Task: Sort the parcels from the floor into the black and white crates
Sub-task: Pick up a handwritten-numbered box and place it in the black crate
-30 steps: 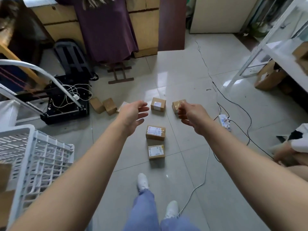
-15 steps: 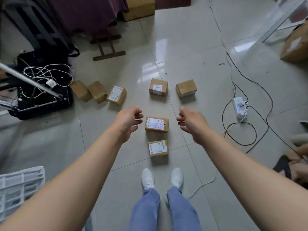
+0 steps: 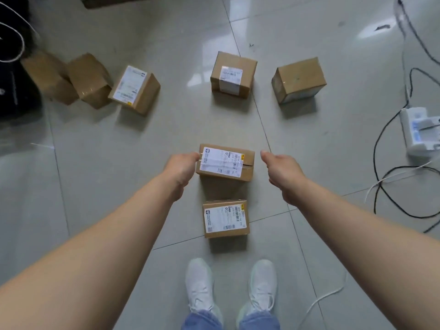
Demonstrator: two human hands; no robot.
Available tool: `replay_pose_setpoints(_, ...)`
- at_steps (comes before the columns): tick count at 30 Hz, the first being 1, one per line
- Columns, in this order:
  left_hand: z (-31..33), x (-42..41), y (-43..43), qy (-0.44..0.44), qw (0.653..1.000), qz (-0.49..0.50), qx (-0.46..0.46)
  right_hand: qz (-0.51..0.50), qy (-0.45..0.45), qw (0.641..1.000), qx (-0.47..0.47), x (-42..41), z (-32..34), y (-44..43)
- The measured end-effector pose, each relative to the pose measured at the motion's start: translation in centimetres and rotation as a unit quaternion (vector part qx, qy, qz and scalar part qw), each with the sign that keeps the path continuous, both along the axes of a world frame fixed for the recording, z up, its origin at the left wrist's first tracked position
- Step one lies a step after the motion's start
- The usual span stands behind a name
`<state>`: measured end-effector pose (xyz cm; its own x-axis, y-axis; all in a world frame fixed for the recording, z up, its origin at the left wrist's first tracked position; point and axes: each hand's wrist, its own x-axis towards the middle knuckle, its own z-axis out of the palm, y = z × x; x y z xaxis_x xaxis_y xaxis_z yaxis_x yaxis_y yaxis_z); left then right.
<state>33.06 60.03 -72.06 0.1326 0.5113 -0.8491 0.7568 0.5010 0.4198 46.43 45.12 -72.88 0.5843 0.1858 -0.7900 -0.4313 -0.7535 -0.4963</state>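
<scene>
**Entry: both hands at the middle parcel, floor sort**

Seven brown cardboard parcels lie on the grey tile floor (image 3: 95, 167).

- Near parcel (image 3: 226, 219): just ahead of the white shoes (image 3: 200, 284). White shipping label on top with barcodes, a round logo at the left and a yellow tag at the right corner. The print is too small to read.
- Middle parcel (image 3: 225, 163): just beyond the near one, with the same kind of label and yellow tag, under clear tape. Text illegible.
- Far centre parcel (image 3: 233, 72): smaller white barcode label across its top and near side, unreadable.
- Far right parcel (image 3: 298, 79): plain top, with a pale label strip on its near side.
- Far left group, packed close: labelled parcel (image 3: 134, 90), with a yellow mark at the label's near edge, then two plain parcels (image 3: 89, 79), the leftmost blurred.

Left hand (image 3: 183, 166): the thumb meets the middle parcel's left top edge. The fingers are hidden under the hand, so I cannot tell whether it grips.

Right hand (image 3: 281, 170): just right of the same parcel, thumb stretched toward it with a small gap. It holds nothing, and its fingers are out of sight below.

At the right, a white power strip (image 3: 419, 129) lies among black cables (image 3: 378, 148).
</scene>
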Motion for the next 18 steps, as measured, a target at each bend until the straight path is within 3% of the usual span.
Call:
replay_pose_setpoints(5, -10.6, -0.4, 0.1, 0.013, 1.000, -0.020, 0.010, 0.017, 0.027, 0.999, -0.023, -1.0, -10.5, -0.4)
replay_pose_setpoints(10, -15.9, 0.2, 0.1, -0.004, 1.000, -0.022, -0.012, 0.003, 0.060, 0.998, -0.018, -1.1, -16.4, -0.3)
replay_pose_setpoints(14, -15.5, 0.6, -0.3, -0.023, 0.999, 0.003, -0.035, -0.021, 0.064, 0.997, 0.029, -0.9, -16.3, 0.2)
replay_pose_setpoints(18, -11.0, 1.2, 0.5, -0.040, 0.998, 0.049, -0.021, -0.026, 0.018, 0.998, 0.059, 0.3, -11.2, 1.3)
